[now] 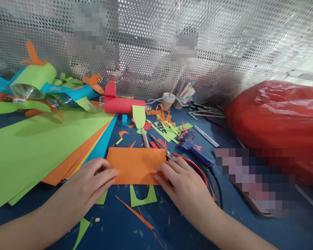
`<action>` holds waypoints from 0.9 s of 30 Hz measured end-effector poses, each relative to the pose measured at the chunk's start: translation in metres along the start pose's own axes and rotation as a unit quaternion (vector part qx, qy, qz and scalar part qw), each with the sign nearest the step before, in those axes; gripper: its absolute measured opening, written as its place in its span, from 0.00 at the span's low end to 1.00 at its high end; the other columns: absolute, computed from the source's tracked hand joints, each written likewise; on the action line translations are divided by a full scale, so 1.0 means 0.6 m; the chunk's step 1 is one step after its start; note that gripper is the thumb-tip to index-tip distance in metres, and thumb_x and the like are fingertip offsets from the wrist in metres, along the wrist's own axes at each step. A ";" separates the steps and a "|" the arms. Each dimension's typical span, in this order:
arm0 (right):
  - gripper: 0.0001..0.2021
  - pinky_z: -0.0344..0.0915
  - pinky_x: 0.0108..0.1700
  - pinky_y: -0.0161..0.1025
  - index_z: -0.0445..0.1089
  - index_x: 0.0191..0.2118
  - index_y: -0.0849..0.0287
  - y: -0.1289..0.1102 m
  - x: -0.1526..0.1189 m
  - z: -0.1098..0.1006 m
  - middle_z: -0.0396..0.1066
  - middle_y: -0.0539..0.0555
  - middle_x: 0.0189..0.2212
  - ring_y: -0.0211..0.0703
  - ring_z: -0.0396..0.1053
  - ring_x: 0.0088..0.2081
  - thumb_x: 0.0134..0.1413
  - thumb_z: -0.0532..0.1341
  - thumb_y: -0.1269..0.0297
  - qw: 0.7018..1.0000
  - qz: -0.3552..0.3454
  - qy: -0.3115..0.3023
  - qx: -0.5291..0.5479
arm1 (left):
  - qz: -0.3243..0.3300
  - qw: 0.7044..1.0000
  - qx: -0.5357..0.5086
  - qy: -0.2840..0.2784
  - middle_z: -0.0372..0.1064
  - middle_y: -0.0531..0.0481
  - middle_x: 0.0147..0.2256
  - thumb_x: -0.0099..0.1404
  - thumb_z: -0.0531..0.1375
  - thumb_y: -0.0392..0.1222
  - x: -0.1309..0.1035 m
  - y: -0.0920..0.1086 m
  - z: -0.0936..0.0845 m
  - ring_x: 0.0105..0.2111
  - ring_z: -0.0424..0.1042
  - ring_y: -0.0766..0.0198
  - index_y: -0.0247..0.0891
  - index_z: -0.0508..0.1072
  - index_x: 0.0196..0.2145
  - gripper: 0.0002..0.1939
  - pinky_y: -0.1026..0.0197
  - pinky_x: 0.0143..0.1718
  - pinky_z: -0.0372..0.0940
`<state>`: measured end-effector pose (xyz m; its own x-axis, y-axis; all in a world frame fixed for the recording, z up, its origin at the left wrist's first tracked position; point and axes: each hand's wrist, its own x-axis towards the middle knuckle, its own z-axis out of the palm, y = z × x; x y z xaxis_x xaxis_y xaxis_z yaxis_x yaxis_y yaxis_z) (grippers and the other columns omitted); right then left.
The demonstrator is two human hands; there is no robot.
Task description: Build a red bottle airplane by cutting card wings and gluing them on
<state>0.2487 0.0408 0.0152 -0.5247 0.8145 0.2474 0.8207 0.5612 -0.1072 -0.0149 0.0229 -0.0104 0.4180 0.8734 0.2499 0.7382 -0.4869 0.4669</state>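
Observation:
A rectangle of orange paper (135,166), wider than it is deep, lies between my hands just above the table. My left hand (94,178) pinches its left end, thumb and fingers closed on the edge. At the opposite end, my right hand (184,182) grips the paper the same way. Scissors with red handles (202,172) lie behind the paper and right hand, which partly cover them. A pale marker-like stick (145,138) points out from behind the paper. Below the paper's near edge is a green scrap (143,202) with a rounded cut-out.
Green, orange, yellow and blue sheets (54,139) fan out at left. Paper-wrapped bottles, including a red one (122,105), lie behind. A blue glue gun (195,151) with a black cord, cups of pens (181,101) and a large red plastic bundle (273,128) stand right.

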 end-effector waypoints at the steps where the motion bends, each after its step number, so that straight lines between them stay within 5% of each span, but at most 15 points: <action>1: 0.06 0.67 0.39 0.46 0.66 0.31 0.57 0.000 0.000 -0.001 0.67 0.55 0.29 0.49 0.63 0.37 0.59 0.55 0.70 1.000 -0.001 0.005 0.002 | 0.014 0.999 0.029 0.014 0.67 0.47 0.40 0.69 0.46 0.40 -0.001 0.002 0.000 0.40 0.69 0.58 0.46 0.72 0.39 0.14 0.56 0.41 0.69; 5: 0.09 0.67 0.43 0.48 0.71 0.36 0.56 -0.001 -0.002 -0.002 0.65 0.59 0.40 0.51 0.62 0.44 0.59 0.54 0.71 0.999 -0.021 0.044 0.019 | 0.133 0.979 0.137 0.074 0.67 0.47 0.44 0.68 0.44 0.30 -0.003 0.010 0.004 0.48 0.63 0.56 0.48 0.73 0.43 0.22 0.55 0.46 0.65; 9: 0.15 0.64 0.46 0.49 0.69 0.49 0.53 0.000 -0.004 0.004 0.66 0.57 0.40 0.48 0.62 0.45 0.63 0.50 0.72 0.991 -0.123 0.039 0.023 | 0.213 0.962 0.159 0.057 0.71 0.50 0.38 0.70 0.42 0.30 0.003 0.013 0.006 0.47 0.63 0.57 0.45 0.71 0.47 0.22 0.54 0.50 0.59; 15: 0.20 0.60 0.49 0.48 0.61 0.58 0.45 0.003 -0.002 0.016 0.68 0.54 0.41 0.46 0.61 0.45 0.65 0.48 0.71 0.974 -0.226 0.027 0.002 | 0.197 0.968 0.155 0.019 0.70 0.50 0.38 0.68 0.47 0.27 0.012 0.008 0.000 0.45 0.62 0.58 0.49 0.70 0.49 0.22 0.56 0.46 0.60; 19: 0.19 0.58 0.51 0.49 0.63 0.56 0.45 0.004 -0.002 0.018 0.68 0.53 0.42 0.46 0.61 0.45 0.64 0.50 0.71 0.976 -0.218 0.020 -0.002 | 0.176 0.977 0.117 -0.022 0.69 0.48 0.38 0.66 0.46 0.26 0.013 0.008 -0.004 0.45 0.62 0.56 0.48 0.70 0.49 0.23 0.56 0.44 0.61; 27: 0.17 0.56 0.53 0.53 0.70 0.49 0.49 0.011 -0.003 -0.010 0.69 0.55 0.42 0.47 0.62 0.48 0.65 0.48 0.70 0.981 -0.187 -0.002 0.040 | 0.175 0.981 0.080 -0.015 0.69 0.48 0.39 0.66 0.48 0.28 0.013 0.004 -0.014 0.47 0.60 0.54 0.49 0.72 0.47 0.21 0.54 0.43 0.61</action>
<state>0.2563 0.0422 0.0197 -0.7871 0.5496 0.2801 0.5497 0.8309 -0.0856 -0.0143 0.0285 -0.0005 0.6744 0.6529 0.3448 0.6197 -0.7544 0.2163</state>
